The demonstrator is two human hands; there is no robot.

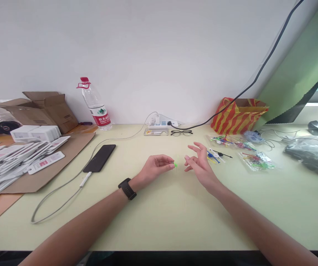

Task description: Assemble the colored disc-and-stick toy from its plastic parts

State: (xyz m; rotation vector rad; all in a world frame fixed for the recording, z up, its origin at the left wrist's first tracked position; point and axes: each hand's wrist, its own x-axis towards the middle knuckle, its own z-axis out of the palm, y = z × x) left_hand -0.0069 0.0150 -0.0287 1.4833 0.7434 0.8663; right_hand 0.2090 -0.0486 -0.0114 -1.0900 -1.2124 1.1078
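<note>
My left hand (pixel 159 168), with a black watch (pixel 127 188) on its wrist, pinches a small bright green plastic piece (pixel 175 164) between thumb and fingertips. A faint, pale blur shows just beside that piece. To its right, my right hand (pixel 199 164) hovers with fingers apart and nothing visible in them. Just beyond the right hand lie loose thin plastic pieces: a blue one (pixel 214 155), some white and yellow ones, and a black arrow-tipped one (pixel 223 153). Further right is a clear bag (pixel 257 160) of red and green plastic pieces.
A black phone (pixel 100 158) on a cable lies left. Behind stand a water bottle (pixel 99 107), power strip (pixel 161 123) and glasses (pixel 181 132). A striped bag (pixel 235 116) stands back right. White tags (pixel 14 159) on cardboard and a cardboard box (pixel 45 111) fill the far left.
</note>
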